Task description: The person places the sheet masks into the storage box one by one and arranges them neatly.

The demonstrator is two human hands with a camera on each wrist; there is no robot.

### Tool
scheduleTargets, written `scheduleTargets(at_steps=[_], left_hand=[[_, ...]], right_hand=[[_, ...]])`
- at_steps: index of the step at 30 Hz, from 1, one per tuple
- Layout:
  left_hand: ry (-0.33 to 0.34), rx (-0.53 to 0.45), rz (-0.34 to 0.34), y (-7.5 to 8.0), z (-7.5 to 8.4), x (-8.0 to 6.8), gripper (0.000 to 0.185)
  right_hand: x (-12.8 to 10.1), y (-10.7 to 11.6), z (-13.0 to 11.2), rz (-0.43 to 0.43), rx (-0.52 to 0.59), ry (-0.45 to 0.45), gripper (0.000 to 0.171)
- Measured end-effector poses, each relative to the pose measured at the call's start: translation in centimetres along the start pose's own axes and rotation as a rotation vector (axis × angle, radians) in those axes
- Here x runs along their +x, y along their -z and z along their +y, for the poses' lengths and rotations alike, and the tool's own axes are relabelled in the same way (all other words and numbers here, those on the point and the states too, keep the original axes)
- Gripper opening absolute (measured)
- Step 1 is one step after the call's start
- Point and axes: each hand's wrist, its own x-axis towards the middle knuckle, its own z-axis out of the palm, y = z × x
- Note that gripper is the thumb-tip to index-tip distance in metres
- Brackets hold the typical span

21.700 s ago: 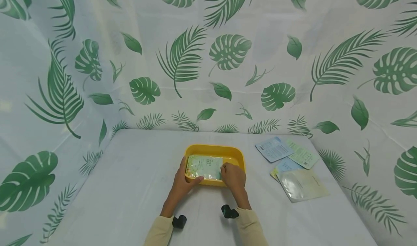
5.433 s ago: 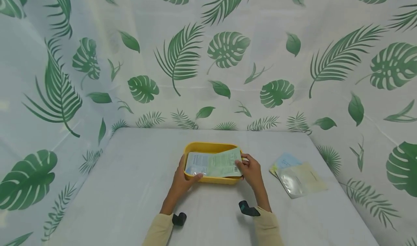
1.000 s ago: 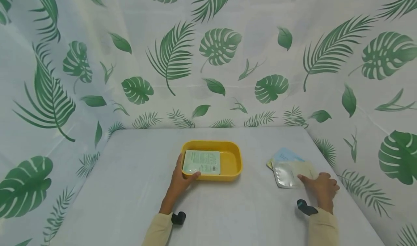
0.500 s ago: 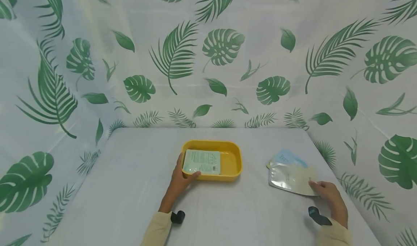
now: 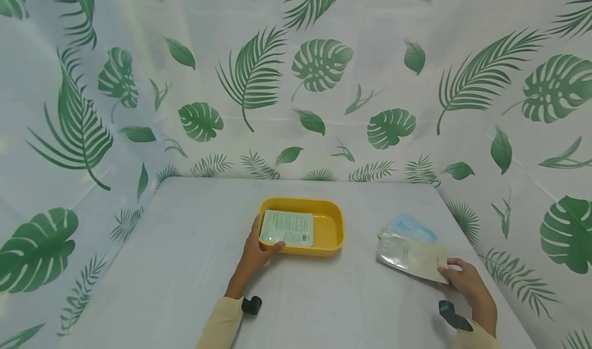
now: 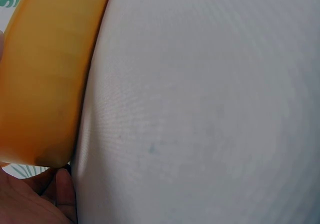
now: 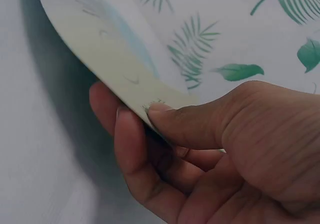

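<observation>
The right hand pinches the near corner of a pale sachet between thumb and fingers, lifting it off the table at about four o'clock from the yellow tray. The left hand grips the tray's left edge, thumb on the green packet lying inside. To do this well, the person should probably keep the pinch firm yet light, carry the sachet flat toward ten o'clock, and leave the blue packet beneath undisturbed.
</observation>
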Motion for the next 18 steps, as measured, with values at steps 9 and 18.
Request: scheduleTargets(at_steps=[9,18], left_hand=[[-0.003,-0.009,-0.001,0.1,0.2,-0.1,0.111],[0.001,-0.012,0.001,0.1,0.3,-0.1,0.11]], right_hand=[[-1.3,-0.5,-1.2,-0.015,0.191,0.156,0.06],[-1.9,-2.6,-5.0,-0.088,0.443,0.321,0.051]])
